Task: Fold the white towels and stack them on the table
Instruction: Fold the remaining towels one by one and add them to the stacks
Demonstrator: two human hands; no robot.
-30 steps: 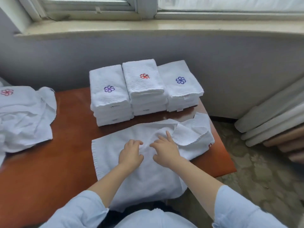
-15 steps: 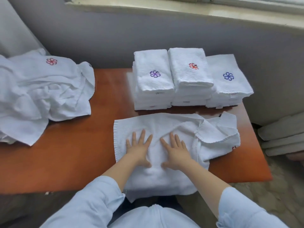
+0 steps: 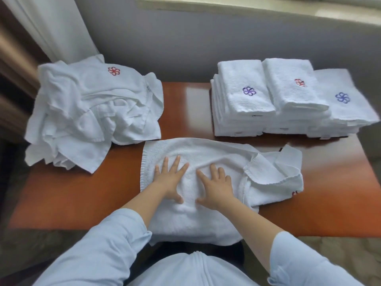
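A white towel [image 3: 198, 153] lies spread on the brown table [image 3: 82, 193] in front of me, its near edge hanging over the table's front. Its right end [image 3: 274, 172] is bunched and folded back. My left hand [image 3: 170, 178] and my right hand [image 3: 216, 184] press flat on the towel's middle, fingers straight and spread, side by side. A rumpled heap of unfolded white towels [image 3: 92, 118] sits at the table's left. Three stacks of folded white towels [image 3: 288, 100] with flower emblems stand at the back right.
A grey wall [image 3: 185, 48] under a window sill runs behind the table. A white curtain [image 3: 51, 23] hangs at the back left. Bare tabletop shows at the front left and at the right [image 3: 329, 193] of the spread towel.
My fingers have gone from curled to flat and spread on the towel. The view has swung left, bringing the heap of unfolded towels fully into sight.
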